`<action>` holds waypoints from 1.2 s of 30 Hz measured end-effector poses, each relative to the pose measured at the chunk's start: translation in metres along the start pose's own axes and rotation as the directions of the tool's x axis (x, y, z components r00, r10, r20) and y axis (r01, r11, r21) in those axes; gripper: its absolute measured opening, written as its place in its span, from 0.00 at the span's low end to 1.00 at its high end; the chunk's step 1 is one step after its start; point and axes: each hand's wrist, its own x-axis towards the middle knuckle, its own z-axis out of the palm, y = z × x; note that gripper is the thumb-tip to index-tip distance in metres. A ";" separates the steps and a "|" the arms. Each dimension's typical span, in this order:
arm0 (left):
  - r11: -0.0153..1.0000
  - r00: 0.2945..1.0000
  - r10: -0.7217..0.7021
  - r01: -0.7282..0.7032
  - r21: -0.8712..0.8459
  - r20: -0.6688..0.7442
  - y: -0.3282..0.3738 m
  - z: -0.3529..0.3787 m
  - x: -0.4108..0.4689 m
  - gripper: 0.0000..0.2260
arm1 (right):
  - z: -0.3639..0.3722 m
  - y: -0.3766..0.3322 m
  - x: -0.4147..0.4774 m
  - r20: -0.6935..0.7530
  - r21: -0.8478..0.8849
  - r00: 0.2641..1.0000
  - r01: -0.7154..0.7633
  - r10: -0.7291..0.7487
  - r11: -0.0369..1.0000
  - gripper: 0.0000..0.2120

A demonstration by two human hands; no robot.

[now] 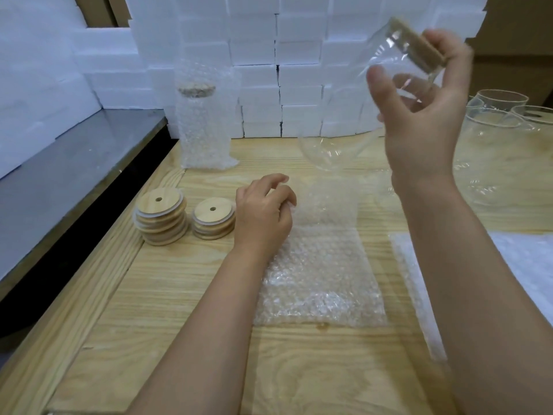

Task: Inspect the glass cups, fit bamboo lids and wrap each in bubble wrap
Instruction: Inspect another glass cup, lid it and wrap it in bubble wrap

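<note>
My right hand (425,115) grips a clear glass cup (353,115) near its top and holds it tilted in the air above the table, a bamboo lid (416,43) fitted on its upper end. My left hand (263,214) rests with curled fingers on the far edge of a flat bubble wrap sheet (320,277), pinching it. Two stacks of bamboo lids (161,217) (213,218) stand just left of that hand. A lidded cup wrapped in bubble wrap (203,124) stands upright at the back.
Bare glass cups (502,115) crowd the right edge of the wooden table (167,301). A pile of more bubble wrap sheets (532,265) lies at the right. White foam blocks (269,70) form a wall behind. A dark steel surface (65,163) runs along the left.
</note>
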 end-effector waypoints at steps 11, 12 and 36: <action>0.949 0.993 -0.007 -0.030 -0.314 -0.118 -0.004 0.002 0.005 0.09 | 0.013 0.003 -0.007 0.190 0.245 0.863 -0.504 0.468 0.829 0.16; 0.943 0.990 -0.005 -0.042 -0.330 -0.140 -0.005 0.002 0.005 0.09 | 0.012 0.004 -0.006 0.179 0.236 0.858 -0.513 0.482 0.825 0.17; 0.631 0.872 -0.441 0.469 -0.618 0.213 0.011 -0.004 0.011 0.13 | -0.009 0.019 0.004 0.326 -0.086 0.865 -0.374 0.380 0.924 0.17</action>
